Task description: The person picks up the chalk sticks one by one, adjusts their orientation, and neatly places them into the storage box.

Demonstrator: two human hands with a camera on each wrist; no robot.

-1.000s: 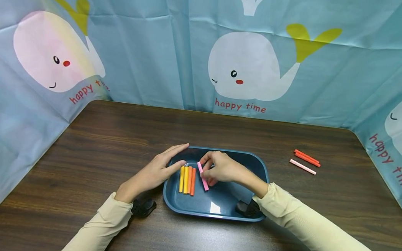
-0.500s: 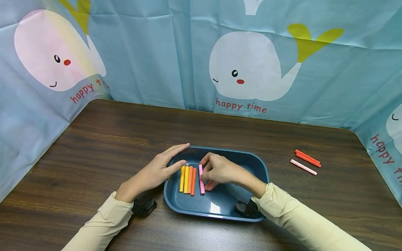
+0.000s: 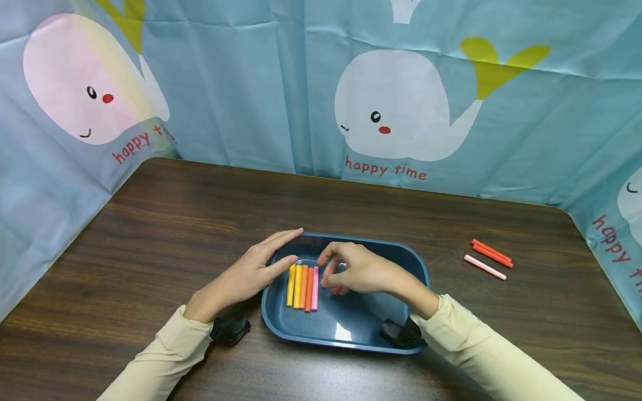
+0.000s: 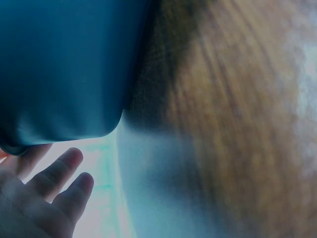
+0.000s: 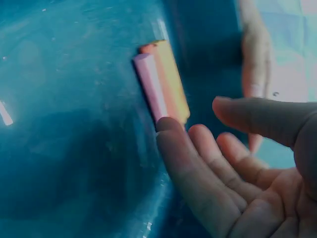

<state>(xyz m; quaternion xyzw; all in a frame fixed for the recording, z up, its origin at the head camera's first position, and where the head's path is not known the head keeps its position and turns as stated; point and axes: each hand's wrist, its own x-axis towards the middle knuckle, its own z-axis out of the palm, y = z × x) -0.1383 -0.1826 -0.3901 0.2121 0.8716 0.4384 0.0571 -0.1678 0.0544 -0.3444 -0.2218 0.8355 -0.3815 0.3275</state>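
Lying just left of R hand (image 3: 358,270) (grip released): pink stick (image 3: 315,289), adj. orange stick (image 3: 309,290); farther left, L hand (image 3: 246,277), likewise released, straddles tray rim (image 3: 339,347).

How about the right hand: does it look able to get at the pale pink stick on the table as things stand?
Probably yes: the right hand appears to hold nothing, and only the side of the blue tray seems to stand between it and the pale pink stick.

Head view downward, wrist views close; tray (image 3: 318,329) shared
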